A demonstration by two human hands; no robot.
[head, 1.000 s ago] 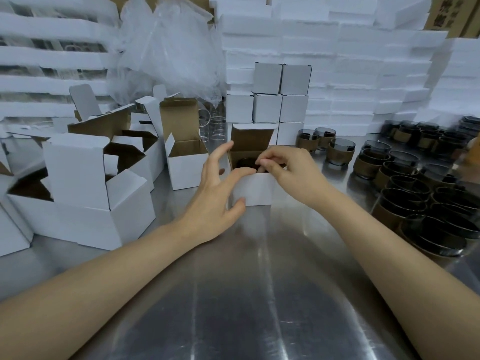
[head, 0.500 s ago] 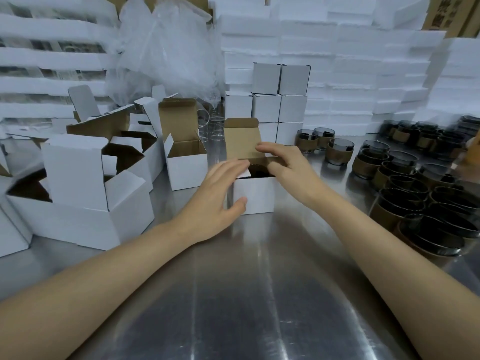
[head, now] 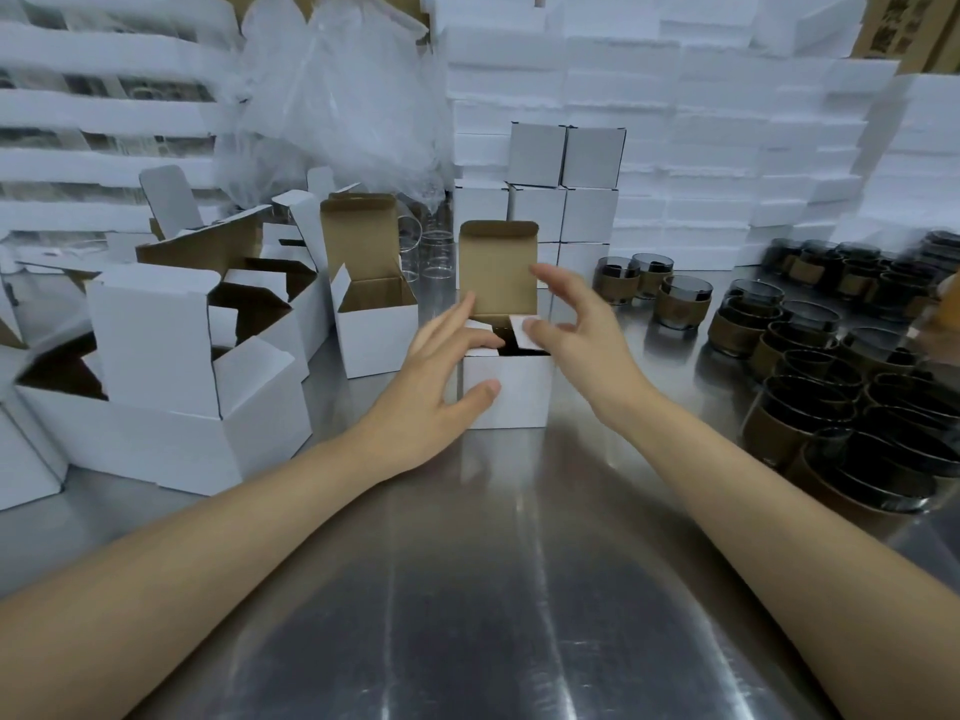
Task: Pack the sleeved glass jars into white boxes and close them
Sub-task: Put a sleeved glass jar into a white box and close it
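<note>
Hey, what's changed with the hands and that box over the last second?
The right hand came out of the white box; its thumb now presses the right side flap inward, fingers raised by the lid flap. The left hand moved from the box's side onto the left side flap. Both flaps folded in. Unchanged: lid flap upright, closed boxes, sleeved jars.

open box (head: 506, 392) mid-table (head: 467, 589) — empty boxes (head: 171, 366) left, jars (head: 831, 387) right

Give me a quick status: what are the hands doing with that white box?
Left hand and right hand open, pressing side flaps down. White box holds a jar, lid upright. Nothing blocking it.
</note>
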